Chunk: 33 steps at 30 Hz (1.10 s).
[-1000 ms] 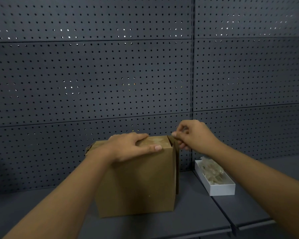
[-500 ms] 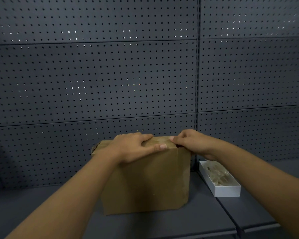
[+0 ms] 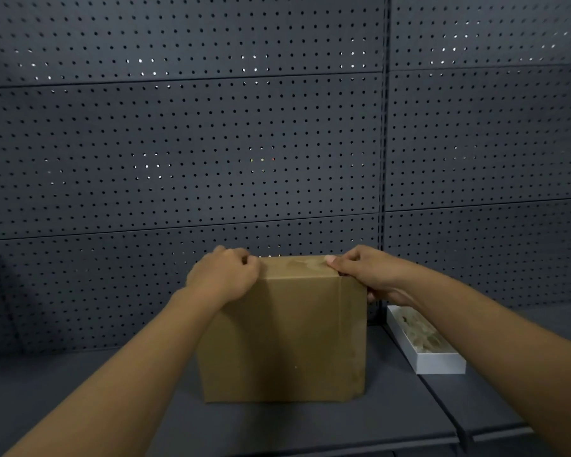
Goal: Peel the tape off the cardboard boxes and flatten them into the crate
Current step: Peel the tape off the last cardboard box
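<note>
Dark shelf: both hands grip cardboard box top corners

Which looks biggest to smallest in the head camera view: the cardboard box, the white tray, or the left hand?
1. cardboard box, clearly largest.
2. white tray and left hand: they look about alike, and the tray lies partly behind the right forearm, so I won't rank them.

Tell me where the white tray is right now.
In the head view the white tray lies on the dark shelf, low on the right, just right of the cardboard box and below the right hand.
</note>
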Tool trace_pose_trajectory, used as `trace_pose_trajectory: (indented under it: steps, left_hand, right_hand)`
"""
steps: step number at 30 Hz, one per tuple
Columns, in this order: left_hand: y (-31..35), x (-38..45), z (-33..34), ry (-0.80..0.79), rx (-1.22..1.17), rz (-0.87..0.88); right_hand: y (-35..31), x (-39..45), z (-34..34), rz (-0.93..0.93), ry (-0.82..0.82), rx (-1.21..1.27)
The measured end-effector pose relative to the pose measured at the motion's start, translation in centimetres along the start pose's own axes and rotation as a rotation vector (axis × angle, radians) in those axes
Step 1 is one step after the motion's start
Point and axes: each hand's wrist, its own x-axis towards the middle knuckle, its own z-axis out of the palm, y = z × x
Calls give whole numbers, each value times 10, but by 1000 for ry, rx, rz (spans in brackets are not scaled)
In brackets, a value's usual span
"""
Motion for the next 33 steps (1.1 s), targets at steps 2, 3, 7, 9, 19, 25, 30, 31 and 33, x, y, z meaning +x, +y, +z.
trace_pose_trajectory:
  steps: [2,3,7,9,19,25,30,31,33]
  left_hand:
    - [-7,5,-5,-47,-13,-45]
    - [-10,6,-8,-61,8,-77]
    - [-21,5,-17,-55,25,-172]
    - [-24,2,-20,-37,39,-189]
    - [-42,-11,-33,-88,61,-331]
    - [-41,2,-30,-214,61,-339]
    - [-48,9,-22,-212,-24,-363]
    - [-50,9,-21,-219,-43,-364]
    - [-53,10,-19,-221,-78,-365]
  right_hand:
    - [-1,0,1,5,39,4]
    - [-2,-1,1,15,54,2]
    - [-3,-1,0,39,89,12]
    - [-3,1,0,45,136,-28]
    - [-7,-1,3,6,189,-61]
    - [-8,-2,4,-24,208,-51]
    - [-6,4,5,-26,209,-35]
    - [-7,4,5,-23,209,-25]
    - [-8,2,6,-27,216,7]
